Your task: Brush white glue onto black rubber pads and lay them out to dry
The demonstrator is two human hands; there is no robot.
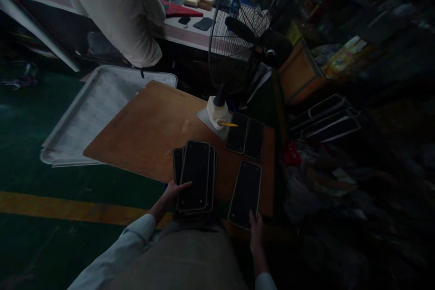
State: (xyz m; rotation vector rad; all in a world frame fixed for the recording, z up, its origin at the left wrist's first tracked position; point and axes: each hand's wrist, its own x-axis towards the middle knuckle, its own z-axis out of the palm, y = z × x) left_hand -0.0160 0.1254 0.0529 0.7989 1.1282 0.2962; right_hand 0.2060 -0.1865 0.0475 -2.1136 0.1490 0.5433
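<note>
A small stack of flat black rectangular panels (194, 172), with pale edges and small dots near the corners, lies on the brown board in front of me. My left hand (177, 187) grips the left edge of the top panel, its thumb on the upper face and its other fingers mostly hidden. My right hand (256, 227) pinches the lower right corner of a separate black panel (245, 192), which is tilted slightly at the board's near right. Two more black panels (237, 132) lie side by side beyond it. A white bottle (216, 111) with a dark top stands by them, near a yellow stick (229, 124).
The brown board (142, 131) overlaps a pale metal tray (91, 108) at left. A caged fan (238, 41) stands behind the bottle. Beyond, a person's pale sleeve (118, 13) reaches beside a long worktable (190, 36); another person sits there. Boxes and plastic bags (306, 195) crowd the right.
</note>
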